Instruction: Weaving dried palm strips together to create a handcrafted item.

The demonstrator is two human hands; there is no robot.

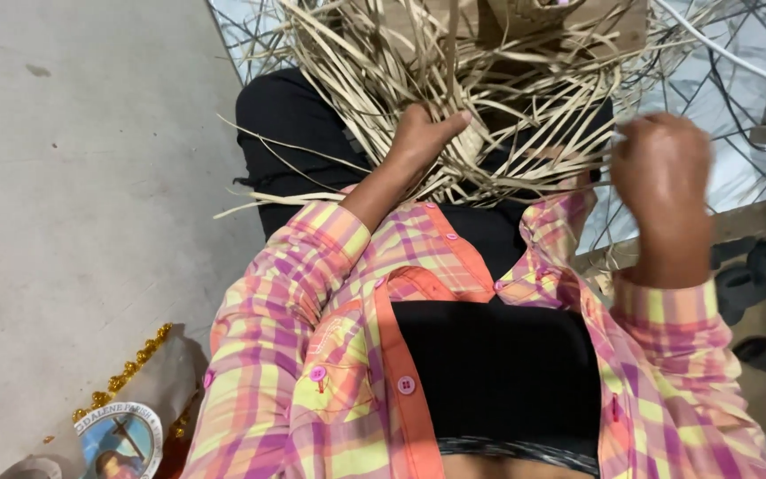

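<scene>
A tangle of pale straw strips [454, 80] lies across my lap, partly woven into a flat piece [525, 22] at the top. My left hand [423, 137] presses into the strips, thumb out to the right, gripping a bundle of them. My right hand [662, 168] is raised at the right in a fist, blurred, pinching the ends of a few strips [569, 160] that stretch toward the weave. Both wrists come out of pink, yellow and orange checked sleeves [312, 293].
Bare grey concrete floor [82, 177] fills the left. A round picture badge with gold beads [121, 435] lies at the lower left. A white cable [738, 58] and dark thin stems cross the upper right, over a pale sheet. Dark objects [751, 275] lie at the right.
</scene>
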